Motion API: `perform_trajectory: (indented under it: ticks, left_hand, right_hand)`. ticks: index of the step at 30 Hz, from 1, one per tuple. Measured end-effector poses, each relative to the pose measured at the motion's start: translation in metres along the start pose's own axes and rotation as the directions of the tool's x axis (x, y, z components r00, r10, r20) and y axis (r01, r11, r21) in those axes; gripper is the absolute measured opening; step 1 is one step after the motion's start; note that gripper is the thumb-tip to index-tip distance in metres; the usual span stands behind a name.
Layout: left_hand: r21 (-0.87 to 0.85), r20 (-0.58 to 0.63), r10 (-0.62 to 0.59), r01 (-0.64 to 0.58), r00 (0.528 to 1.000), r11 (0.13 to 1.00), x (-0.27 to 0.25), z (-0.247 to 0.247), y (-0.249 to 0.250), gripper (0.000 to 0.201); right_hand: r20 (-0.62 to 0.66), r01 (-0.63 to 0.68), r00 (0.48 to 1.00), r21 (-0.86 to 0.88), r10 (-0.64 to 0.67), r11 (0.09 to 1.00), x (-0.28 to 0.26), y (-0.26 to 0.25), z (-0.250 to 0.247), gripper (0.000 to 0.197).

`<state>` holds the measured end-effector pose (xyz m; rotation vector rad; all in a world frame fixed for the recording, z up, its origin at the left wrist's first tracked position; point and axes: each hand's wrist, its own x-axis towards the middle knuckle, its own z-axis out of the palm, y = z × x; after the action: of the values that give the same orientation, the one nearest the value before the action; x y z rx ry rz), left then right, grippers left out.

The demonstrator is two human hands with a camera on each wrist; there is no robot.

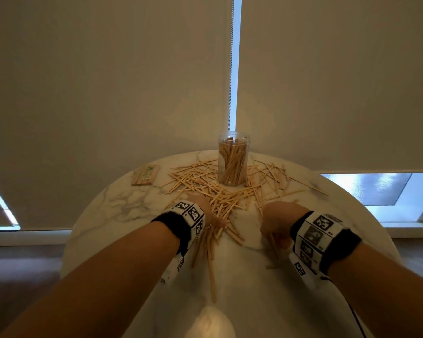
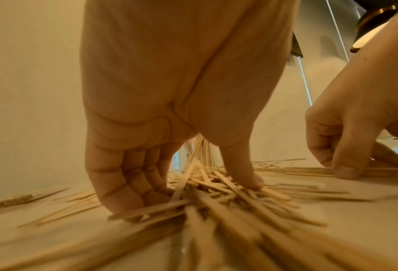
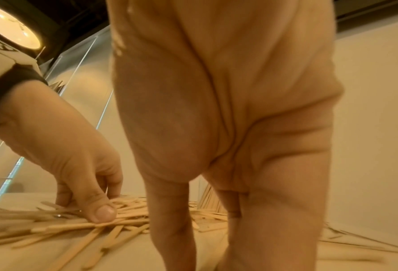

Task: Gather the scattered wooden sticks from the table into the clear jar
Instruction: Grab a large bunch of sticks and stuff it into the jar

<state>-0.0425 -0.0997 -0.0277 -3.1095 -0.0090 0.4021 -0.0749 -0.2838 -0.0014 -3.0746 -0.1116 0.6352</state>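
I see both hands down on the round marble table (image 1: pixel 103 206), close to its near edge, with the clear jar (image 1: pixel 233 159) standing upright well beyond them at the far side. The jar is already packed with upright sticks. Around its base and toward me spreads the loose pile of wooden sticks (image 1: pixel 220 198), thickest in the middle and fanning out left and right.

My left hand (image 1: pixel 206 211) sits on the near left part of that pile. From the left wrist camera its fingers (image 2: pixel 133 185) curl down into the sticks on one side and the thumb (image 2: pixel 244 168) presses down on the other, with a bunch of sticks bracketed between them; it is gathering that bunch rather than lying flat.

My right hand (image 1: pixel 276 223) is just to the right of the pile's centre, apart from the left hand with bare marble between. The left wrist view shows its fingers bent and its thumb pressing on a few long sticks lying flat on the table. From the head view, one stick runs back under this hand toward me.

A small flat packet of sticks (image 1: pixel 145 175) lies at the far left of the table, apart from the pile.
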Motion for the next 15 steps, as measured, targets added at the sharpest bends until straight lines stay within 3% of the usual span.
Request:
perform_trajectory:
  ticks: [3, 9, 13, 15]
  left_hand:
    - [0.002, 0.017, 0.012, -0.012, 1.0, 1.0, -0.002, -0.004, 0.002, 0.063]
    - [0.007, 0.049, -0.001, 0.0, 0.999, 1.0, -0.013, -0.023, -0.006, 0.062]
    - [-0.095, 0.067, -0.003, 0.009, 0.998, 0.995, -0.018, -0.027, -0.013, 0.033]
    - [-0.123, 0.015, -0.016, 0.017, 1.0, 0.992, -0.014, -0.027, -0.017, 0.021]
  right_hand:
    - [0.008, 0.015, 1.0, 0.017, -0.015, 1.0, -0.005, 0.002, 0.002, 0.022]
    - [-0.061, 0.025, 0.998, -0.045, -0.027, 0.999, -0.009, 0.005, 0.01, 0.026]
    - [-0.098, 0.023, 0.995, -0.112, -0.035, 0.993, -0.011, 0.005, 0.014, 0.026]
    - [-0.08, 0.013, 0.997, -0.09, -0.021, 0.996, -0.01, 0.006, 0.013, 0.026]
